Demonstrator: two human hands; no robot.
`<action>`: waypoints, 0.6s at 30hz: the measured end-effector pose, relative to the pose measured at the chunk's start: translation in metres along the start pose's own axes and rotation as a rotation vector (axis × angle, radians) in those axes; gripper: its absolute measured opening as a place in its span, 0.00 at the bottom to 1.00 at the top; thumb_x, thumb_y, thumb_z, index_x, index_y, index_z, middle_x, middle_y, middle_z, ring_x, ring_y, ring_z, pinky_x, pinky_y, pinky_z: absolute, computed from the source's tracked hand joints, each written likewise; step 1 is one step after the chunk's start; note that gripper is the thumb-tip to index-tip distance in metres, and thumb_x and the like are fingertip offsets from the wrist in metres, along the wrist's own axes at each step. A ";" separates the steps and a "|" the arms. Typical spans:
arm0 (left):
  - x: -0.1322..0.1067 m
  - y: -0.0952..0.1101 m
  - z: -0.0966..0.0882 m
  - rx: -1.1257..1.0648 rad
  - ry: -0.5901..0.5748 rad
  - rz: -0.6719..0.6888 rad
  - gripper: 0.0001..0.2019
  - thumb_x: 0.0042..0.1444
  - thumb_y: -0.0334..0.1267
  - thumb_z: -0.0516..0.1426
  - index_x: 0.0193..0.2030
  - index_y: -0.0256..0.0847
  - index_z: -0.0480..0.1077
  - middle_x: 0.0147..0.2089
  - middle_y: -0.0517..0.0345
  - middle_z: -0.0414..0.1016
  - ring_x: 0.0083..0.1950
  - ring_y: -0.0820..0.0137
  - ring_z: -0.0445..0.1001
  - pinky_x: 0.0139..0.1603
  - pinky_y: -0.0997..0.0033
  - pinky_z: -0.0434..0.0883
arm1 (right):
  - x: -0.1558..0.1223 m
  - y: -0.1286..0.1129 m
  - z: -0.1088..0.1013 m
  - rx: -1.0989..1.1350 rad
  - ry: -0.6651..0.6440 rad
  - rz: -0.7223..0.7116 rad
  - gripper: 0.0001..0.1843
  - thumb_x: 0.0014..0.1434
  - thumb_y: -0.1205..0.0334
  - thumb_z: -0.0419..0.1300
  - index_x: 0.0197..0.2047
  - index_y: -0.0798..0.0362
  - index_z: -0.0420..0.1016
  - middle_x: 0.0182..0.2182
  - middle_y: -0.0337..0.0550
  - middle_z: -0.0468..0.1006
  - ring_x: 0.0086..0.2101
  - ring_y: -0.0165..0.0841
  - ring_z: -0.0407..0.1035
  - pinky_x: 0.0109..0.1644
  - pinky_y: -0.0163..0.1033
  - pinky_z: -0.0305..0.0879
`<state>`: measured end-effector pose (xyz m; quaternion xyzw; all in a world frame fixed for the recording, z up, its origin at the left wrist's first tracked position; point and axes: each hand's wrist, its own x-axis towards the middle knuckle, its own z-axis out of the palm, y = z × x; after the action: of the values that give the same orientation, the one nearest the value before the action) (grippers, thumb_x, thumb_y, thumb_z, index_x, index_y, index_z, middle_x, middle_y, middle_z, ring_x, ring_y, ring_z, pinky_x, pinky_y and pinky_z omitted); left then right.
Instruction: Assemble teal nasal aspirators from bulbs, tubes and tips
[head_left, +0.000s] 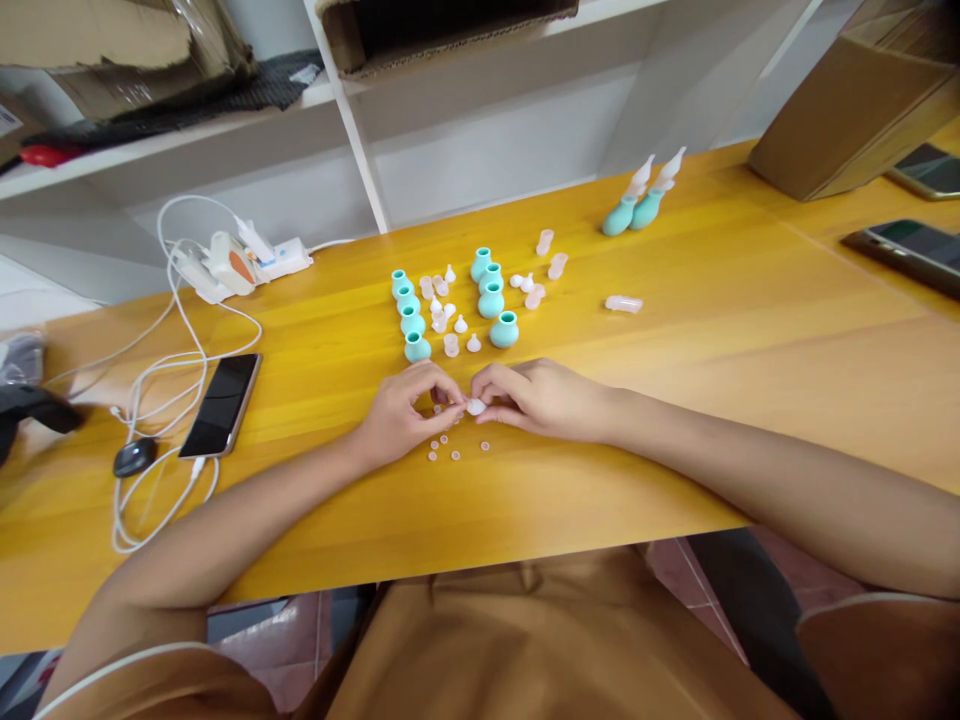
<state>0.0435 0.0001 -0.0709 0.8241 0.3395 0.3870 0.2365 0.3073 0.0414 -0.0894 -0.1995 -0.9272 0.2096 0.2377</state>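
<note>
My left hand [405, 412] and my right hand [536, 398] meet over the yellow table [675, 400], fingers pinched together. Between the fingertips sits a small translucent white silicone piece [475, 406]; both hands touch it. Several tiny pinkish rings [454, 452] lie on the table just below the hands. Beyond the hands stand two rows of teal rubber bulbs [411, 318] [491, 298] with small clear nozzle tips [450, 322] scattered between and beside them.
Two assembled teal bulbs with white nozzles [636, 205] stand far right; a clear cap [624, 303] lies alone. A black phone [222, 402] with white cables [154, 400], a power strip [247, 260] and a mouse [135, 456] sit at left. A cardboard box [855, 110] and two phones [907, 250] lie at right.
</note>
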 end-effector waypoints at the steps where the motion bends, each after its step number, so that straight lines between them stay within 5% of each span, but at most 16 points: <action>1: 0.000 0.000 0.000 0.000 -0.009 -0.013 0.03 0.67 0.34 0.67 0.41 0.42 0.78 0.38 0.58 0.82 0.38 0.72 0.78 0.42 0.69 0.76 | 0.000 0.001 0.000 -0.013 -0.005 -0.003 0.12 0.79 0.52 0.61 0.56 0.50 0.69 0.42 0.41 0.89 0.35 0.34 0.82 0.39 0.37 0.66; 18: 0.002 -0.002 0.000 -0.030 -0.087 -0.050 0.03 0.67 0.34 0.67 0.42 0.42 0.78 0.39 0.58 0.81 0.38 0.72 0.77 0.42 0.71 0.76 | -0.001 0.005 0.000 -0.031 -0.013 -0.034 0.13 0.80 0.50 0.58 0.57 0.51 0.73 0.43 0.42 0.88 0.36 0.34 0.81 0.40 0.37 0.67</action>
<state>0.0432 0.0031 -0.0715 0.8276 0.3436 0.3499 0.2731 0.3094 0.0451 -0.0928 -0.1858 -0.9351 0.1925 0.2324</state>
